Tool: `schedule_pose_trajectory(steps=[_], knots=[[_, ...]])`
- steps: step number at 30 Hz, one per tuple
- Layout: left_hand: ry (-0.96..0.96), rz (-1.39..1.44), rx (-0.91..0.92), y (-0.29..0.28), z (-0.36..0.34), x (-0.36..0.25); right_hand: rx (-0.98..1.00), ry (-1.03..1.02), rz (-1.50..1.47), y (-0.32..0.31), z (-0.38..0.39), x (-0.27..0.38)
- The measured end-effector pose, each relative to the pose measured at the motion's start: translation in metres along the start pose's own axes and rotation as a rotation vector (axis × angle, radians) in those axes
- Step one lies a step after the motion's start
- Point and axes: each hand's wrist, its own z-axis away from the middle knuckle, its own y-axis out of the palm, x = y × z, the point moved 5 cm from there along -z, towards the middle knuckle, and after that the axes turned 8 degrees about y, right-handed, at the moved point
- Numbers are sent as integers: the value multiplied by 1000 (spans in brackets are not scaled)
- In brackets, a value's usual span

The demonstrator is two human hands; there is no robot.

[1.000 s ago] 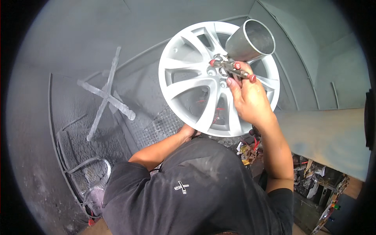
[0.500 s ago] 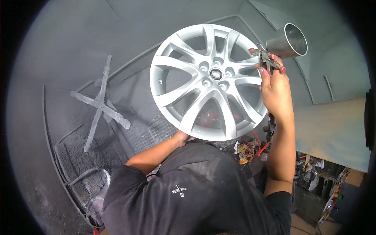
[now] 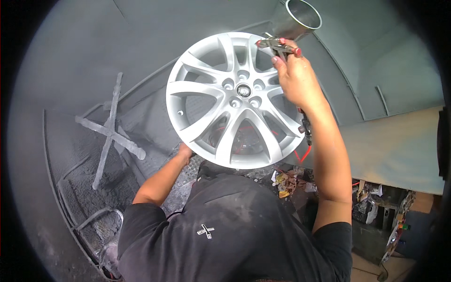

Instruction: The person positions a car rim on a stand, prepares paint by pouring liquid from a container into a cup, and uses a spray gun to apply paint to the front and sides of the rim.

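Note:
A silver alloy wheel (image 3: 228, 141) with paired spokes and a dark centre cap faces up in front of me. My right hand (image 3: 300, 80) is closed around a spray gun (image 3: 275, 47), held over the wheel's far right edge. The gun's open metal cup (image 3: 286, 23) tilts beyond the rim, and a red hose (image 3: 304, 154) shows below near my forearm. My left hand (image 3: 184, 151) is at the wheel's near left edge, partly under the rim. Its fingers are mostly hidden, so I cannot tell whether they grip anything. What supports the wheel is hidden too.
A grey, coated cross-shaped stand (image 3: 111, 133) is to the left. Grey walls rise behind the wheel. Crumpled scraps (image 3: 289, 182) lie below the wheel on the right, near a cluttered dark cabinet (image 3: 376, 230). A pale panel (image 3: 390, 150) stands at the right.
My right hand has carried the spray gun left and farther over the wheel's far edge. The wheel has turned slightly counterclockwise. My left hand has shifted left along the rim.

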Motion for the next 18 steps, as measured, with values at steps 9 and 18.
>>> schedule_pose_trajectory(steps=[9,18], knots=[[204,70,-62,-22,-64,-35,-104,188,294,-79,63,-79],[293,-146,-251,13,4,17,139,484,180,-116,209,-101]])
